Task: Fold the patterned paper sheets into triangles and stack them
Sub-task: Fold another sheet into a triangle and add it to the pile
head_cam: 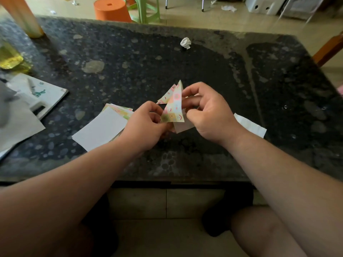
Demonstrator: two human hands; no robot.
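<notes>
A patterned paper sheet (173,106), pink, yellow and green, is held up above the dark stone table (148,62), partly folded into a pointed shape with its white back showing below. My left hand (146,125) pinches its lower left corner. My right hand (206,112) grips its right side with curled fingers. A stack of patterned sheets (104,127), top one white side up, lies just left of my left hand. Whether a second folded piece sits behind the held sheet is unclear.
A crumpled white paper ball (185,43) lies at the far middle. A white paper strip (250,125) shows behind my right wrist. Papers and a booklet (42,93) lie at the left, with a yellow bottle (11,60) beyond. An orange stool (111,9) stands on the floor.
</notes>
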